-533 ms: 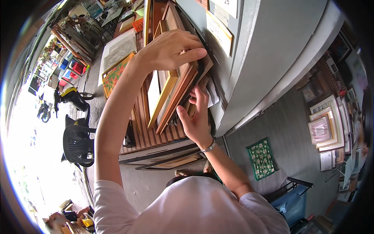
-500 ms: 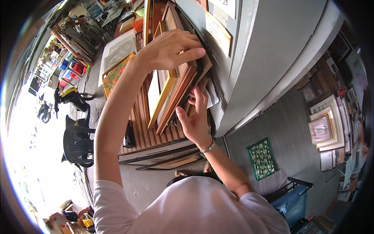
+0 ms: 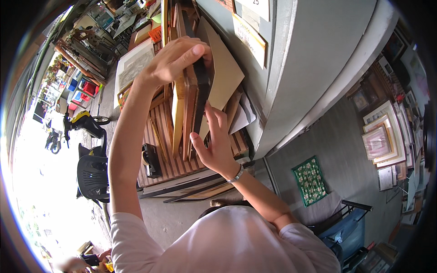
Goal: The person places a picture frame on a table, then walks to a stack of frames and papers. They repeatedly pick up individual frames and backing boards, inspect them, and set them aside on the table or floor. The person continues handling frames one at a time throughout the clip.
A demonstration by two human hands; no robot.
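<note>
Several wooden picture frames [image 3: 190,109] stand on edge, leaning together on a slatted wooden table [image 3: 170,168]. My left hand [image 3: 180,59] reaches over their upper end, its fingers curled down behind the outer dark frame [image 3: 201,88] and partly hidden. Lower down, my right hand [image 3: 216,148] has its fingers stretched out and thumb apart, with the fingertips against that dark frame's near side. Right of the frames leans a large cream board [image 3: 223,59], and white paper [image 3: 244,113] lies beyond my right hand.
A grey wall panel [image 3: 305,68] borders the table on the right. A black object [image 3: 151,160] sits at the table's near left. To the left stand a black plastic chair [image 3: 92,175] and a black-and-yellow motorbike [image 3: 86,123]. A green patterned mat [image 3: 309,181] lies on the floor.
The frames have tipped left, away from the wall, and stand more upright. My left hand moved left with them; my right hand followed slightly left and down. More of the cream board shows.
</note>
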